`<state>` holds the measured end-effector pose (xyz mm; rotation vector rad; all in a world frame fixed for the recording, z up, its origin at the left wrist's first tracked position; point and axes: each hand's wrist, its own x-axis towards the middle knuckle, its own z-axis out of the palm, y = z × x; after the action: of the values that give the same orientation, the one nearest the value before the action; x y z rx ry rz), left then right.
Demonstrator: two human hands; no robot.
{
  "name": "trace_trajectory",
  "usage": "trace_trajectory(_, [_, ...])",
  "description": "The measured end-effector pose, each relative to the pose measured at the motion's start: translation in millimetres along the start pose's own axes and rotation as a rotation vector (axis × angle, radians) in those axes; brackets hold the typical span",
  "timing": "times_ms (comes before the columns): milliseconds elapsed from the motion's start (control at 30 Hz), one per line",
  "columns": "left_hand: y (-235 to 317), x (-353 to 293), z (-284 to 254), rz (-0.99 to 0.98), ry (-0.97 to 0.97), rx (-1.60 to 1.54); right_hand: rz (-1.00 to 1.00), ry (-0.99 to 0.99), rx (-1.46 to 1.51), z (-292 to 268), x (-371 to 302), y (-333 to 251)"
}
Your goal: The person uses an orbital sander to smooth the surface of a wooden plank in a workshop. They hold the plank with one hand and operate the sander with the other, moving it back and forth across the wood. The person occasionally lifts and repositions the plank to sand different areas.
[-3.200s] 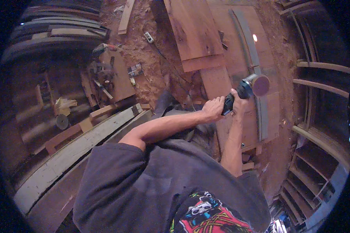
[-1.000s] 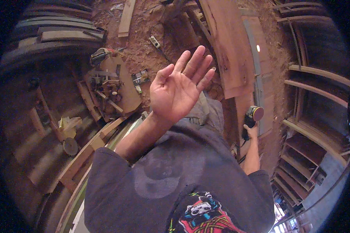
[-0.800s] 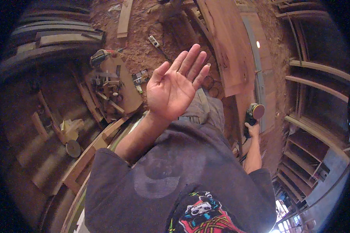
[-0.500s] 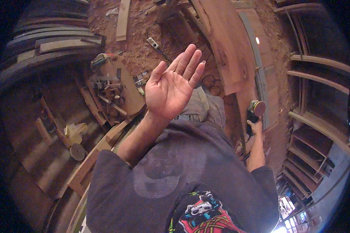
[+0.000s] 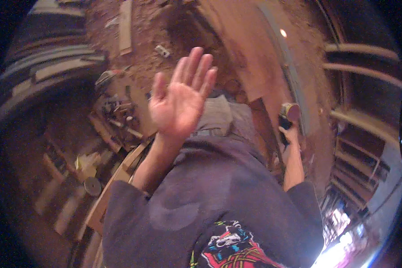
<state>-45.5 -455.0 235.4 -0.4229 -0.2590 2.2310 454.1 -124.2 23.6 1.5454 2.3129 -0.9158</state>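
My left hand (image 5: 178,105) is raised in front of my dark shirt, palm showing, fingers stretched out and thumb apart; nothing is in it. Off to the right, my right hand (image 5: 291,134) grips a sander (image 5: 291,112) with a dark body. Its round, reddish disc is turned up toward me. Beyond the sander lies a large wooden slab (image 5: 254,58), reddish brown, running away from me. The sander is held near the slab's near right side; whether it touches anything, I cannot tell. Blur softens the details.
A stack of boards (image 5: 53,69) stands at the far left. Nearer is a cluttered surface (image 5: 140,100) with tools and wood offcuts. A white power strip (image 5: 162,51) and a plank (image 5: 125,27) lie on the brown ground ahead. Wooden shelving (image 5: 359,156) lines the right.
My left hand has shifted left and its fingers point more straight ahead. The whole view has swung a little. My right hand still grips the sander.
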Motion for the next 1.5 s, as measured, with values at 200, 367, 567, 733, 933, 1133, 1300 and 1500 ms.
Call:
trace_trajectory(200, [-0.2, 2.0, -1.6, -0.013, 0.027, -0.049, 0.132, -0.01, -0.148, -7.1, 1.7, -31.5])
trace_trajectory(367, [-4.3, 4.0, -4.2, -0.005, 0.068, 0.078, -0.012, 0.113, -0.31, -21.0, -24.7, -84.3])
trace_trajectory(567, [-5.0, -1.3, -0.3, -0.017, 0.055, -0.134, -0.175, 0.789, 0.074, -3.8, -36.1, -91.1])
trace_trajectory(733, [-13.6, -21.8, 4.1, -0.125, 0.003, -0.364, -0.375, 0.475, 0.665, 8.9, -54.3, -319.0])
trace_trajectory(933, [-10.0, -39.2, 7.6, -0.176, 0.008, -0.628, -0.946, 0.074, 0.648, 18.6, -79.2, -450.5])
trace_trajectory(1133, [0.5, -46.9, -0.9, -0.151, -0.056, -0.741, -1.202, -0.009, 0.481, 24.5, -68.8, -486.3])
trace_trajectory(1300, [0.3, -51.8, 0.3, -0.076, -0.051, -0.744, -1.288, -0.007, 0.353, 26.9, -65.9, -486.6])
trace_trajectory(1500, [-1.9, -52.3, 0.8, -0.051, -0.064, -0.72, -1.334, -0.024, 0.329, 24.6, -75.8, -490.6])
